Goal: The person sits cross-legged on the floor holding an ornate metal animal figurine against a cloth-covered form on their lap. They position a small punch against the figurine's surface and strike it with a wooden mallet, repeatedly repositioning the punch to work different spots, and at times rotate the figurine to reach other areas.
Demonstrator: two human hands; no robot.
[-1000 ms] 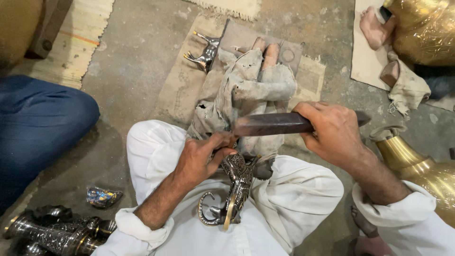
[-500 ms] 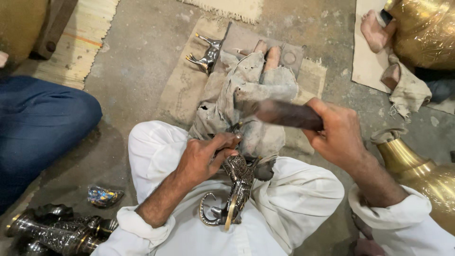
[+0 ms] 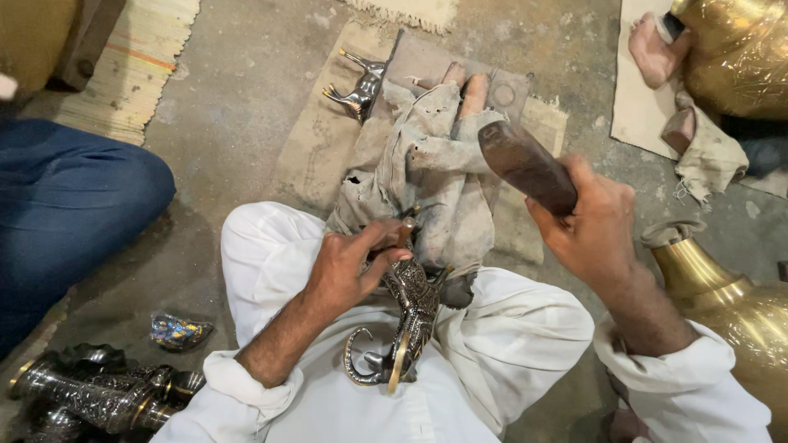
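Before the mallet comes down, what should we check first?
1. Right hand grips the mallet: ok.
2. Left hand pinches the chisel: ok.
3. Chisel tip rests on the metal figure: cannot tell, fingers hide it.
4. Figure is steady between the knees on the cloth: ok.
5. Toes under the cloth lie beyond the mallet: not ok, close.

Two hands work over the person's lap: the left hand [image 3: 349,267] and the right hand [image 3: 593,221]. One engraved metal figure [image 3: 406,320] lies between them. Beyond the figure lies one worn grey cloth [image 3: 435,176], with one small metal animal figurine [image 3: 359,89] past it. One dark wooden mallet [image 3: 525,166] is up right of the figure. Two brass vessels, one [image 3: 735,53] far right, one [image 3: 722,287] near right.
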